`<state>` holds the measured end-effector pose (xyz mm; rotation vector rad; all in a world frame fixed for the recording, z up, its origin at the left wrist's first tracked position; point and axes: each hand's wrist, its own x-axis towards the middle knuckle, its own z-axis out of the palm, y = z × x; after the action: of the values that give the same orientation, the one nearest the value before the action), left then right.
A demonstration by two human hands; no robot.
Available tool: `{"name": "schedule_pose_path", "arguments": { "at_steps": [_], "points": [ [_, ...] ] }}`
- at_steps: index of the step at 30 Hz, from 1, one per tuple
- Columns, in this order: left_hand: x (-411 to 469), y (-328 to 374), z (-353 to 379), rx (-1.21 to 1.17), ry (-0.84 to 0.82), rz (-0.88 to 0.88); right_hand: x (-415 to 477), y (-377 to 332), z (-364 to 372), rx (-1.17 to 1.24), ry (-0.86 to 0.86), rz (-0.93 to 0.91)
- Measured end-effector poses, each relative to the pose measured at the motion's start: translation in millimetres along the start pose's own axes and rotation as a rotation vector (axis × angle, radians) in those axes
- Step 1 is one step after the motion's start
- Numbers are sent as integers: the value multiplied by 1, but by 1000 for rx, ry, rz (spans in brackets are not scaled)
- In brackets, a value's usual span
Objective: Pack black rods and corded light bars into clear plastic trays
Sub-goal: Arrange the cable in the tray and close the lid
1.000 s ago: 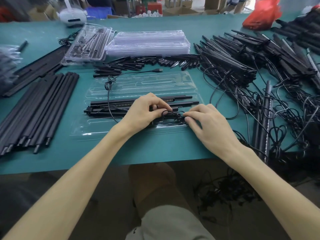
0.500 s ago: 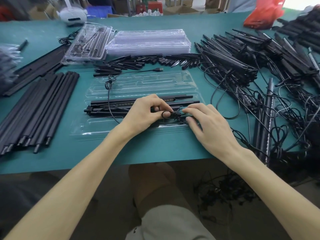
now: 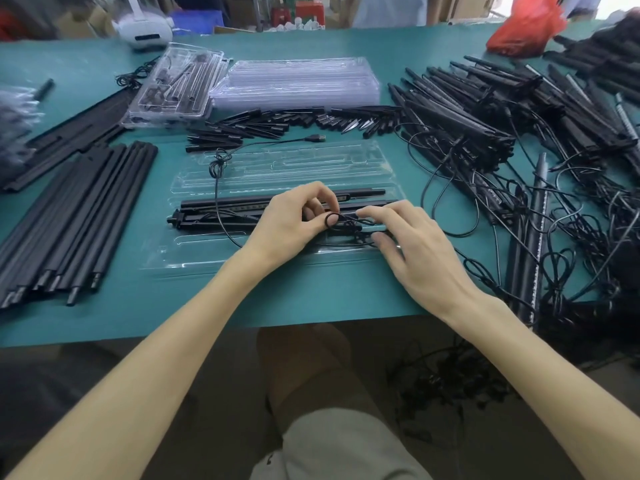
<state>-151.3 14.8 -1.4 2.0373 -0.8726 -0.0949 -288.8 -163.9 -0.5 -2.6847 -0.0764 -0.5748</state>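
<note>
The left hand (image 3: pixel 294 221) is curled over the middle of the clear tray (image 3: pixel 287 168), a small loop of black cord (image 3: pixel 341 220) caught around its thumb tip. The right hand (image 3: pixel 415 252) meets it from the other side, forefinger and thumb pinching the same bunched cord. Under both lie a black rod (image 3: pixel 221 203) and a light bar (image 3: pixel 207 221), set lengthwise in the tray's grooves. The cord trails up to a knot and a USB plug (image 3: pixel 317 137). Beyond are a stack of empty trays (image 3: pixel 294 81) and a filled tray (image 3: pixel 176 84). Loose rods (image 3: pixel 69 216) lie to the left, a tangled heap of corded bars (image 3: pixel 485 109) crowds the right, and a red bag (image 3: pixel 523 26) sits on the teal table (image 3: pixel 311 296). A white device (image 3: pixel 145 29) sits far back, its markings too blurred to read.
</note>
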Motion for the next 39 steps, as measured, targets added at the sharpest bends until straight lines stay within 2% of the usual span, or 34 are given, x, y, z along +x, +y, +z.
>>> {"name": "schedule_pose_path", "arguments": {
  "at_steps": [12,20,39],
  "points": [
    [-2,4,2,106,40,28,-1,1,2,-85,-7,-6],
    [-2,7,-1,46,27,31,-1,-1,0,-50,-28,-40],
    [-6,6,-1,79,19,59,-2,2,5,109,-11,-59]
  ]
}}
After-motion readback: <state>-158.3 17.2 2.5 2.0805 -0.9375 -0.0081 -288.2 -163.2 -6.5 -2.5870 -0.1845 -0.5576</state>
